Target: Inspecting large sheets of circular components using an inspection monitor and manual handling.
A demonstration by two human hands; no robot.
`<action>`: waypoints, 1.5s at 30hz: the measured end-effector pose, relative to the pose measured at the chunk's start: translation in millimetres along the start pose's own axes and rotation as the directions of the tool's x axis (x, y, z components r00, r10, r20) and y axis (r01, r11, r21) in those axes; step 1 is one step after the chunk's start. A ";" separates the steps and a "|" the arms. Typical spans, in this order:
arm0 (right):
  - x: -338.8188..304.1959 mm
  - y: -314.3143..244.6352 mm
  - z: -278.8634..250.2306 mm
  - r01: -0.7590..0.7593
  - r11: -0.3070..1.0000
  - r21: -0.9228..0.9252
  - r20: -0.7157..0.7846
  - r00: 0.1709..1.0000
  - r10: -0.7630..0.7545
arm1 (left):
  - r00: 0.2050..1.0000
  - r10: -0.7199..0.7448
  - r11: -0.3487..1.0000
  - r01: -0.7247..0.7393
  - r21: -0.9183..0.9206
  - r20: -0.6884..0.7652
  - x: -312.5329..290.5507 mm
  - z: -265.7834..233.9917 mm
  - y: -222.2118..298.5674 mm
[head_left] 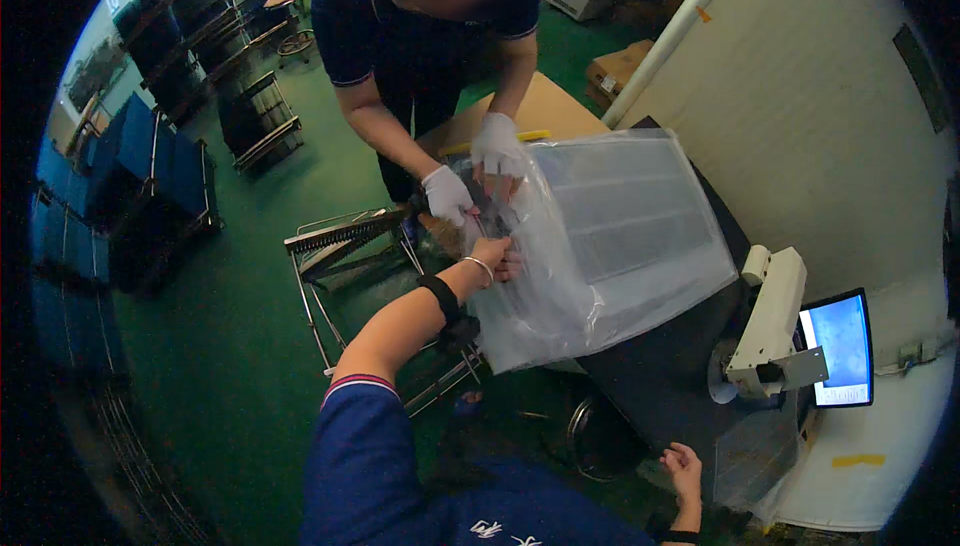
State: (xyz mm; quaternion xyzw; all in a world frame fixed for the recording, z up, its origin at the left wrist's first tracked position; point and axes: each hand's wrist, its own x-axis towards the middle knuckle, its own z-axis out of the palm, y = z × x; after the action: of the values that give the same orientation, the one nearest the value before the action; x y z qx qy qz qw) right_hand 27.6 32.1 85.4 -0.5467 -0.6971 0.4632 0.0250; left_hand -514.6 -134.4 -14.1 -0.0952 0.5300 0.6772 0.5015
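My left hand point(495, 258) reaches out to the mouth of a large clear plastic bag point(560, 291), its fingers closed on the film. Flat, pale grey panels point(630, 201) show through the bag, which lies on a dark tabletop. Across from me, a co-worker in white gloves has one gloved hand point(447, 196) close to my fingers and the other gloved hand point(498, 151) at the bag's far edge. Low on the right, my right hand point(683, 471) hovers beside the table's near edge, fingers loosely bent and apart, with nothing seen in it.
A metal rack frame point(345, 246) stands on the green floor left of the table. To the right are a cream-coloured device on an arm point(775, 316) and a lit monitor point(838, 346). A round black stool point(605, 436) sits under the near edge. Cardboard boxes point(618, 71) lie behind.
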 end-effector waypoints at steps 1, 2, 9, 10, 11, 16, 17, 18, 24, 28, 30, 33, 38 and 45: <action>-3.8 1.9 -1.3 0.021 1.000 0.007 0.020 1.000 -0.021 | 1.000 -0.016 0.999 0.015 -0.041 -0.008 2.0 5.2 -3.8; -7.0 3.7 -1.8 -0.008 1.000 0.025 0.020 1.000 0.007 | 0.999 -0.031 0.996 0.030 -0.083 -0.015 4.7 10.8 -6.8; -17.2 18.6 -7.5 -0.009 0.994 0.110 0.008 1.000 0.009 | 0.974 0.012 0.952 0.058 -0.301 0.226 17.0 25.3 -21.5; -17.4 20.8 -8.6 0.001 0.994 0.106 0.009 1.000 -0.002 | 0.953 0.093 0.940 0.010 -0.341 0.287 15.0 24.9 -23.7; -17.9 22.7 -9.6 -0.015 0.997 0.080 0.001 1.000 0.015 | 0.923 0.176 0.922 -0.034 -0.385 0.341 12.6 25.6 -25.4; -22.0 22.6 -13.2 -0.081 0.995 0.065 0.005 0.997 0.081 | 0.943 0.189 0.956 -0.112 -0.273 0.275 -2.5 35.1 -29.0; -22.9 20.8 -13.2 -0.091 0.994 0.063 0.006 0.996 0.091 | 0.912 0.218 0.953 -0.122 -0.276 0.349 -5.1 36.1 -29.2; -23.9 18.8 -12.8 -0.111 0.991 0.072 0.000 0.994 0.111 | 0.927 0.206 0.956 -0.121 -0.269 0.314 -7.3 36.8 -29.4; -21.4 15.6 -12.7 -0.113 0.984 0.137 -0.020 0.993 0.117 | 0.877 0.231 0.933 -0.077 -0.353 0.421 -4.0 47.7 -37.8; -16.8 25.1 -16.1 -0.094 0.985 0.144 -0.018 0.995 0.098 | 0.939 0.270 0.946 -0.218 -0.239 0.213 2.9 52.3 -49.7; -14.9 30.1 -16.8 -0.083 0.985 0.155 -0.036 0.995 0.089 | 0.952 0.231 0.957 -0.186 -0.222 0.199 4.8 49.5 -54.2; -13.3 35.9 -17.1 -0.076 0.982 0.172 -0.041 0.996 0.084 | 0.962 0.207 0.955 -0.159 -0.252 0.176 5.3 44.9 -59.8; -11.1 48.2 -19.8 -0.022 0.988 0.154 -0.012 1.000 0.024 | 0.955 0.208 0.883 -0.089 -0.460 0.213 11.9 39.5 -72.5; -12.3 73.0 -24.7 0.074 0.987 0.141 0.018 0.997 -0.078 | 0.731 0.658 0.744 -0.669 -0.001 0.181 46.1 23.9 -101.3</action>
State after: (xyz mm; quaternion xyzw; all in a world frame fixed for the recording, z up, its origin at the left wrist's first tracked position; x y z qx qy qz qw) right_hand 99.8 35.8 56.2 -0.5111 -0.6833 0.5163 0.0729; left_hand -448.0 -94.9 -97.6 0.1740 0.5061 0.7995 0.2728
